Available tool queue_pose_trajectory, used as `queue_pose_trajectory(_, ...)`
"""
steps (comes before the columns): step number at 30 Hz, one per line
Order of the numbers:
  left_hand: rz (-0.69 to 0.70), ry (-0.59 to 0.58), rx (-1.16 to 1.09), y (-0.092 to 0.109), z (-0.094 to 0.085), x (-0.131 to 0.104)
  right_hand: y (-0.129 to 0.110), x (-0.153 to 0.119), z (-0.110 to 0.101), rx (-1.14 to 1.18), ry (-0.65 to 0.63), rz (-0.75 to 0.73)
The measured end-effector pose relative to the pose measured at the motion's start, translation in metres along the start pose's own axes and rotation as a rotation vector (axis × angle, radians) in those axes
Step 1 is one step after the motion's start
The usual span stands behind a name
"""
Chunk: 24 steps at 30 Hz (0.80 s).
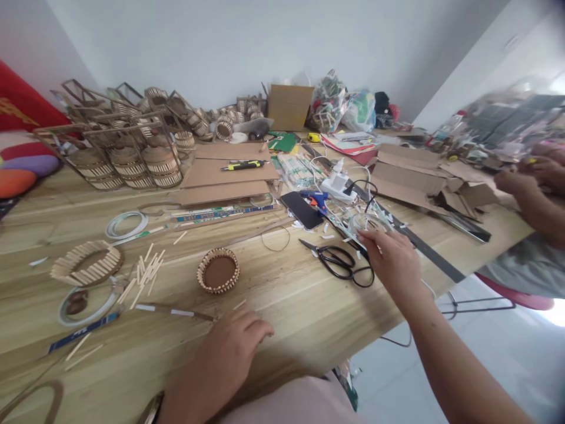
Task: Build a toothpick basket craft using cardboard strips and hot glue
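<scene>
My left hand (229, 350) rests on the wooden table just below a small round stick-walled basket (219, 272); its fingers are loosely bent, and whether they hold anything is hidden. My right hand (392, 262) reaches over the table at the right of the black scissors (338, 261), fingertips pressed together at a heap of clear plastic and cables (368, 222). What the fingertips pinch is too small to make out. A black phone (302, 209) and a blue glue gun (315, 200) lie behind the scissors. Loose wooden sticks (148, 274) are spread left of the small basket.
Tall framed baskets (128, 159) stand at the back left. Flattened cardboard (229, 171) carries a yellow-black cutter (242, 165). A larger stick ring (88, 263) and tape rolls (126, 225) lie left. A white power strip (339, 187) and open cardboard box (410, 176) sit right; another person's hands (525, 176) are beyond.
</scene>
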<state>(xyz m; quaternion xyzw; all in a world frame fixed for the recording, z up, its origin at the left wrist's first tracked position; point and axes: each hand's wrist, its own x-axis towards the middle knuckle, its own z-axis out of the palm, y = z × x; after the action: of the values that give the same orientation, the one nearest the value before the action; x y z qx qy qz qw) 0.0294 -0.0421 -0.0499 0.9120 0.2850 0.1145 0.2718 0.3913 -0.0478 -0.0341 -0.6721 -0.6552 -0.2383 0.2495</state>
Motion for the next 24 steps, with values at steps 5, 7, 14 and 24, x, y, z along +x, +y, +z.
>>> queue_pose_trajectory(5, 0.032, 0.059, 0.048, -0.004, 0.007, -0.003, 0.022, 0.003, 0.035, -0.042, -0.034, 0.038)
queue_pose_trajectory(7, 0.04, 0.076, 0.057, -0.003, 0.007, -0.004, 0.026, 0.0, 0.046, -0.039, -0.059, 0.037)
queue_pose_trajectory(14, 0.055, 0.183, 0.092, 0.001, 0.0, -0.004, -0.015, -0.006, 0.038, -0.026, -0.079, 0.108)
queue_pose_trajectory(24, 0.003, 0.416, 0.006, -0.004, -0.011, -0.013, -0.19, -0.008, -0.02, 1.016, -0.815, 0.035)
